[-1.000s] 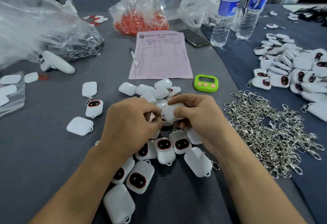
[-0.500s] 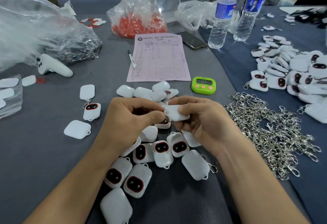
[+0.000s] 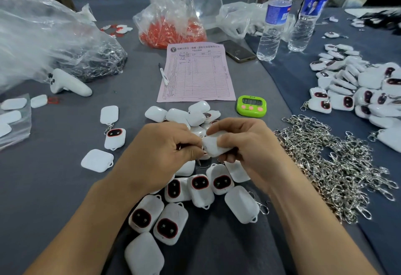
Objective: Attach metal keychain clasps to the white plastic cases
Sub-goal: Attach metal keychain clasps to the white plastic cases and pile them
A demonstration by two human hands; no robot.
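Note:
My right hand (image 3: 245, 146) grips a white plastic case (image 3: 214, 146) above the middle of the grey table. My left hand (image 3: 160, 155) pinches something small at the case's left corner; the fingers hide most of it, and only a bit of metal shows below. Several loose white cases (image 3: 199, 190), some with red-ringed dark windows, lie under and in front of both hands. A heap of metal keychain clasps (image 3: 332, 166) spreads to the right of my right hand. A pile of white cases (image 3: 358, 92) with clasps on some lies at the far right.
A pink form (image 3: 197, 73) with a pen (image 3: 163, 75), a green timer (image 3: 251, 105), a phone (image 3: 238, 52) and two water bottles (image 3: 273, 18) stand behind. Plastic bags (image 3: 171, 25) of red and dark parts, a white controller (image 3: 67, 83) and a few cases (image 3: 109, 115) sit left.
Both hands stayed together at the centre. The case in my right hand has turned slightly, and my left fingers have closed in at its corner. The camera view shifted a little.

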